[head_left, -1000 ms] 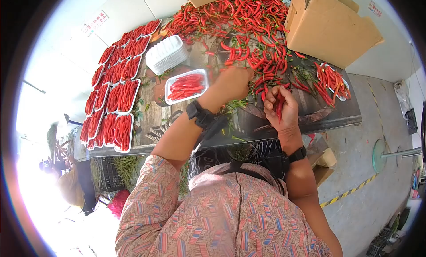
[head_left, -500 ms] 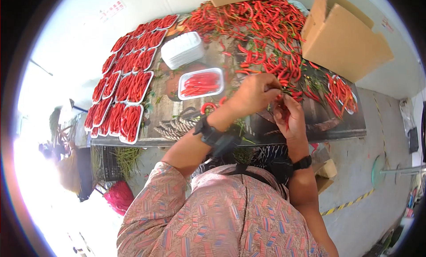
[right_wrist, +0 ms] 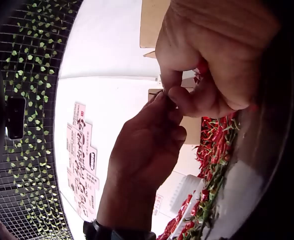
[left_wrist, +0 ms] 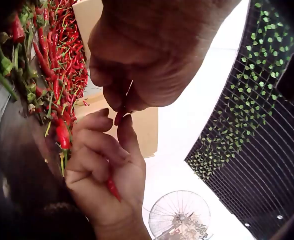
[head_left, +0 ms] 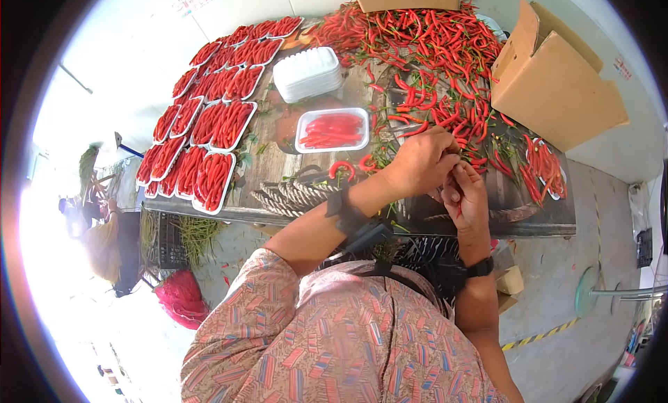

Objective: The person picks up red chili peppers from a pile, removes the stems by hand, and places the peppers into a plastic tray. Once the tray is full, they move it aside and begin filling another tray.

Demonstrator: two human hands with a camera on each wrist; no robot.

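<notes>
my left hand (head_left: 424,159) and my right hand (head_left: 470,201) meet over the near part of the table (head_left: 275,163), fingertips together. with my right hand i keep a red chilli (left_wrist: 113,189) in my palm under bent fingers, and its thumb and forefinger come up to a small red tip (left_wrist: 119,119) that shows between my two hands. my left hand is bent over it from above, its thumb and fingers pinching at that same tip; how much of the piece each hand has, i cannot tell, as my fingers cover it.

taking my hands as the centre of the clock and twelve as straight away from me, the big heap of loose red chillies (head_left: 431,45) spreads at twelve, its nearer ones reaching almost to my fingers. a white tray (head_left: 332,150) with red chillies lying lengthwise in it sits between nine and ten, and a stack of white trays (head_left: 307,83) is beyond it at ten. farther off, between nine and ten, are rows of filled trays (head_left: 248,121), set close together. a coil of rope (head_left: 292,198) lies at nine, near the table's edge. an open cardboard box (head_left: 557,97) stands at two, and another heap of chillies (head_left: 545,168) lies on a white tray at three.
</notes>
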